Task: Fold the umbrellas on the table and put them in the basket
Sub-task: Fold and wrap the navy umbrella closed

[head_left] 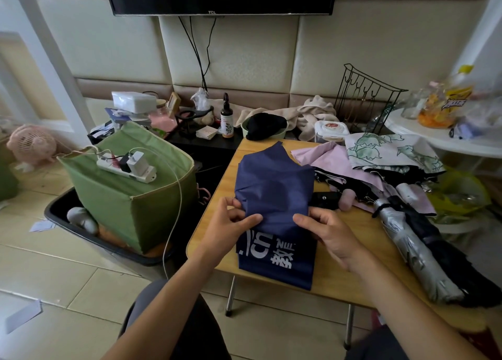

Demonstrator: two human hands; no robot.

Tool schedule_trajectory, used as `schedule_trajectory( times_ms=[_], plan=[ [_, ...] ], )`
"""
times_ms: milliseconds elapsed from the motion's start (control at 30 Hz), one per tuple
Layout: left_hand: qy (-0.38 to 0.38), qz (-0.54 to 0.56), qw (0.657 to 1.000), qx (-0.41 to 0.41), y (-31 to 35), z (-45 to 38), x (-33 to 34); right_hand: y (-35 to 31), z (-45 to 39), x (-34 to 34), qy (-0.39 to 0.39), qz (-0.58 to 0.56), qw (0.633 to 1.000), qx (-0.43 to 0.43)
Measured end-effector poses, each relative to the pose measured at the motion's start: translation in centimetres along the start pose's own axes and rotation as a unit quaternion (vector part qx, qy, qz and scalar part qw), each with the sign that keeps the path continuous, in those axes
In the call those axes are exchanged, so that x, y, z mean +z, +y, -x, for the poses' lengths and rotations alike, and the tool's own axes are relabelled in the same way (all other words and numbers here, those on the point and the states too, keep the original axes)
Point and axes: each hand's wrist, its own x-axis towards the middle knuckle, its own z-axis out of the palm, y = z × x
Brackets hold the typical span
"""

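Your navy umbrella (274, 196) lies flattened on the table (339, 272), white print on its near end. Your left hand (231, 226) pinches its left edge, fingers curled on the fabric; your right hand (326, 234) pinches the right edge, thumb on top.

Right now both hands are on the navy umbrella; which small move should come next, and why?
Probably gather the loose cloth inward: the left hand and the right hand pinch the navy umbrella at its middle, while its canopy beyond them lies spread and creased on the wooden table, not yet wrapped tight.
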Motion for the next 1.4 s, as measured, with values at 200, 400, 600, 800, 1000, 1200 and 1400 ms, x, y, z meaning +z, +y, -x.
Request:
schedule_trajectory(
  times_ms=[200, 400, 600, 800, 1000, 1200, 1400],
  plan=[
    [0.046, 0.016, 0.996, -0.077, -1.2, 0.1, -1.2, 0.8, 0.3, -1.3, -0.001, -0.037, 0.998, 0.053],
    [0.043, -0.009, 0.984, -0.170, -1.2, -0.3, -1.9, 0.5, 0.8, -1.4, -0.027, -0.002, 0.995, 0.097],
    [0.046, 0.096, 0.978, -0.177, 0.4, -0.5, -2.4, -0.8, 0.7, -2.1, -0.057, 0.035, 0.995, 0.074],
    [0.028, -0.243, 0.958, -0.150, 0.3, -0.2, -3.1, -0.5, 0.5, -2.4, -0.081, 0.285, 0.944, 0.148],
    [0.110, -0.517, 0.842, 0.108, -0.7, -0.1, 0.4, -1.1, -0.4, -1.0, -0.069, 0.506, 0.836, 0.200],
    [-0.011, -0.630, 0.726, 0.276, -5.4, -1.6, 3.6, -1.3, -1.0, 0.7, -0.041, 0.604, 0.760, 0.236],
    [-0.031, -0.649, 0.721, 0.239, -8.5, -2.3, 3.8, -2.9, -1.0, 1.1, 0.148, 0.671, 0.714, 0.131]
  ],
)
